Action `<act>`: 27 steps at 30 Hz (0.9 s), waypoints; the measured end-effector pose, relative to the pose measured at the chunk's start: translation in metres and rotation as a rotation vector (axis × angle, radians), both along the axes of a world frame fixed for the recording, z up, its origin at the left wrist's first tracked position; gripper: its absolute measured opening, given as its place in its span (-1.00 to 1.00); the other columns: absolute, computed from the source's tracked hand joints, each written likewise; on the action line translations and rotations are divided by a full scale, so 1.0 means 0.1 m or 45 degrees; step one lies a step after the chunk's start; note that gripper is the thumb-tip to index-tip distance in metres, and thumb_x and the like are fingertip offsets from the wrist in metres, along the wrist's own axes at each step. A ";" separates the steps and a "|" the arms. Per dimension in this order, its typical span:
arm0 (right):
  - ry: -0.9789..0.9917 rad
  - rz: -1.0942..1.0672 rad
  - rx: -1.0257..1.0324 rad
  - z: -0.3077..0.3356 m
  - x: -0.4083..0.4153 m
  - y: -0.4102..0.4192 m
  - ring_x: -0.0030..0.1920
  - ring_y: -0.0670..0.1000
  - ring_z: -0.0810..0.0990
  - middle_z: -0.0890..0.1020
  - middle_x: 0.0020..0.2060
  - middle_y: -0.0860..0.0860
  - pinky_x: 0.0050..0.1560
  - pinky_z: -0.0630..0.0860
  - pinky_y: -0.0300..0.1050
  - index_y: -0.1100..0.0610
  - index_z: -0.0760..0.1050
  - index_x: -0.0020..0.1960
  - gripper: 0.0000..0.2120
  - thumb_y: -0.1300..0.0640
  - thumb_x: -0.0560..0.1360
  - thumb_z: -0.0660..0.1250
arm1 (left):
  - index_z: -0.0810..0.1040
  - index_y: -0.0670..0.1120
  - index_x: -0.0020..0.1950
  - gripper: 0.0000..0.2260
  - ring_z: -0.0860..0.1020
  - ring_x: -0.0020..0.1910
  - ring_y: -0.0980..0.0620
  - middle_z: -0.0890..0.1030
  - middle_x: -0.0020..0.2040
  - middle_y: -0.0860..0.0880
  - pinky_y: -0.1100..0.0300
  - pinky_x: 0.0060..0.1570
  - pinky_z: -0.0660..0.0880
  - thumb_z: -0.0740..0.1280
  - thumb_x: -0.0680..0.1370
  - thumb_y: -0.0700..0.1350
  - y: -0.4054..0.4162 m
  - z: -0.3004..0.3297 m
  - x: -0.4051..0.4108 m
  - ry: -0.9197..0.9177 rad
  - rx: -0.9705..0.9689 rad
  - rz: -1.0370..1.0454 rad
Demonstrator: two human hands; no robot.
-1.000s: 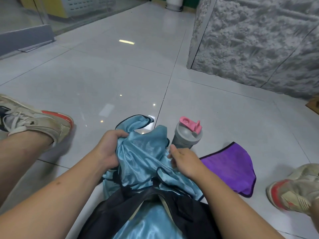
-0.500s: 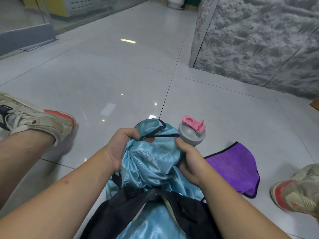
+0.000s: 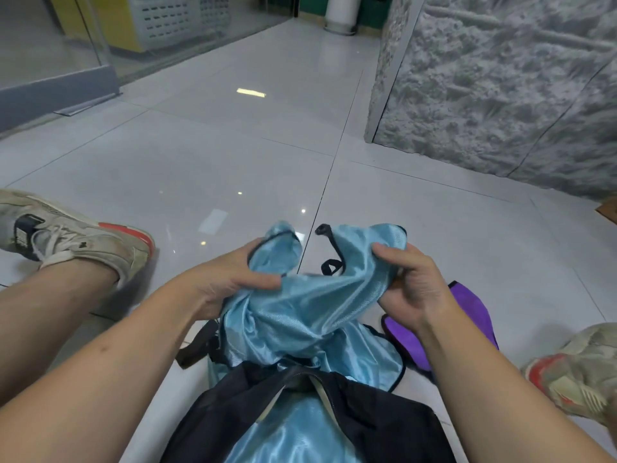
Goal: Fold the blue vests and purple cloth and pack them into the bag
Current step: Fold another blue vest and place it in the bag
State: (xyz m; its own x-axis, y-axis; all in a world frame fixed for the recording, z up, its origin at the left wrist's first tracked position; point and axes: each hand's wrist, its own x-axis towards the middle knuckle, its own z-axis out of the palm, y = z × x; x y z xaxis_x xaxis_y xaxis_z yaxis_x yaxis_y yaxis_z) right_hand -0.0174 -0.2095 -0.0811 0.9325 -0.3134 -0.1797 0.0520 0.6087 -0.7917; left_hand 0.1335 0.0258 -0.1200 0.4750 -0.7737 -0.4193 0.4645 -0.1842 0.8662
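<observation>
Gripping bunched blue vest [image 3: 310,305], both hands [image 3: 230,282] (bag [image 3: 384,412] seemingly open beneath).

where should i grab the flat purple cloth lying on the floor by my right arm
Pinch the flat purple cloth at its far rounded black-trimmed edge, coming from above with the right hand. It lies flat on the tile floor, and the forearm hides its near part.

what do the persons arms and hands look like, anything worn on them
Both forearms are bare right up to the frame edge: no sleeves in view. The left hand and right hand wear no gloves, and no rings, watch or wristbands show. Fingernails look short and unpainted.
</observation>
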 end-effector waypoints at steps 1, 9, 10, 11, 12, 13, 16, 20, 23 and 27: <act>0.015 -0.008 -0.014 0.03 -0.02 -0.02 -0.09 0.23 0.72 0.70 -0.08 0.26 0.01 0.70 0.14 0.31 0.68 -0.04 -0.68 0.35 0.21 0.56 | 0.47 0.10 0.44 -0.16 0.65 0.15 -0.42 0.63 0.26 -0.29 -0.40 0.15 0.57 0.66 0.26 -0.38 -0.02 0.01 0.00 -0.077 0.099 -0.019; 0.094 -0.075 -0.093 0.19 -0.10 -0.12 0.41 0.49 0.45 0.51 0.37 0.43 0.44 0.38 0.45 0.45 0.53 0.33 -0.30 0.19 0.28 0.63 | 0.48 0.02 0.25 -0.51 0.66 0.05 -0.20 0.59 0.15 -0.06 -0.21 0.08 0.64 0.43 0.39 -0.35 -0.14 -0.08 0.00 -0.735 0.532 0.178; 0.092 -0.084 -0.072 0.18 -0.09 -0.15 0.41 0.44 0.47 0.53 0.36 0.40 0.46 0.38 0.40 0.44 0.55 0.32 -0.37 0.22 0.32 0.56 | 0.49 0.02 0.22 -0.56 0.66 0.05 -0.17 0.60 0.15 -0.04 -0.19 0.09 0.63 0.42 0.42 -0.32 -0.16 -0.11 0.00 -0.759 0.547 0.236; 0.083 -0.090 -0.040 0.17 -0.09 -0.18 0.40 0.40 0.51 0.56 0.36 0.36 0.47 0.39 0.35 0.43 0.56 0.32 -0.44 0.24 0.36 0.47 | 0.52 0.02 0.20 -0.62 0.67 0.04 -0.15 0.63 0.14 -0.04 -0.19 0.10 0.64 0.40 0.44 -0.29 -0.17 -0.13 0.00 -0.757 0.545 0.304; 0.076 -0.103 -0.008 0.16 -0.09 -0.20 0.37 0.37 0.55 0.59 0.33 0.32 0.47 0.40 0.32 0.40 0.56 0.33 -0.46 0.26 0.37 0.38 | 0.57 -0.01 0.16 -0.69 0.68 0.02 -0.17 0.67 0.11 -0.07 -0.21 0.10 0.64 0.36 0.47 -0.28 -0.17 -0.16 0.01 -0.701 0.526 0.384; 0.073 -0.124 0.019 0.17 -0.07 -0.21 0.32 0.33 0.58 0.61 0.29 0.29 0.45 0.42 0.31 0.37 0.55 0.35 -0.44 0.27 0.35 0.34 | 0.63 -0.06 0.11 -0.75 0.70 -0.01 -0.20 0.70 0.06 -0.13 -0.23 0.09 0.65 0.31 0.50 -0.30 -0.17 -0.17 0.00 -0.583 0.463 0.471; 0.097 -0.137 0.042 0.18 -0.04 -0.21 0.19 0.29 0.61 0.63 0.19 0.27 0.30 0.57 0.28 0.39 0.52 0.37 -0.37 0.28 0.30 0.28 | 0.64 -0.26 0.15 -0.75 0.73 -0.12 -0.21 0.74 -0.08 -0.23 -0.16 0.02 0.67 0.18 0.65 -0.31 -0.18 -0.20 -0.01 0.108 0.071 0.687; 0.136 -0.104 -0.030 0.18 -0.02 -0.22 0.14 0.32 0.59 0.58 0.17 0.32 0.30 0.53 0.33 0.50 0.43 0.36 -0.30 0.29 0.24 0.33 | 0.62 -0.28 0.26 -0.65 0.73 -0.12 -0.14 0.72 0.01 -0.20 -0.07 0.08 0.60 0.17 0.68 -0.10 -0.16 -0.15 -0.02 0.584 -0.251 0.742; 0.104 -0.092 -0.042 0.15 0.00 -0.24 0.17 0.34 0.53 0.51 0.21 0.35 0.42 0.36 0.36 0.49 0.45 0.24 -0.39 0.34 0.20 0.35 | 0.64 -0.18 0.19 -0.63 0.72 -0.09 -0.18 0.70 0.00 -0.17 -0.10 0.03 0.64 0.40 0.53 0.07 -0.15 -0.11 -0.02 0.530 -0.275 0.669; 0.075 -0.081 -0.044 0.14 0.02 -0.26 0.22 0.34 0.56 0.52 0.25 0.36 0.44 0.37 0.39 0.52 0.40 0.34 -0.18 0.32 0.09 0.44 | 0.67 -0.13 0.05 -0.70 0.69 -0.25 -0.12 0.70 -0.10 -0.13 -0.01 -0.17 0.68 0.53 0.41 -0.01 -0.18 -0.06 -0.03 0.319 -0.150 0.611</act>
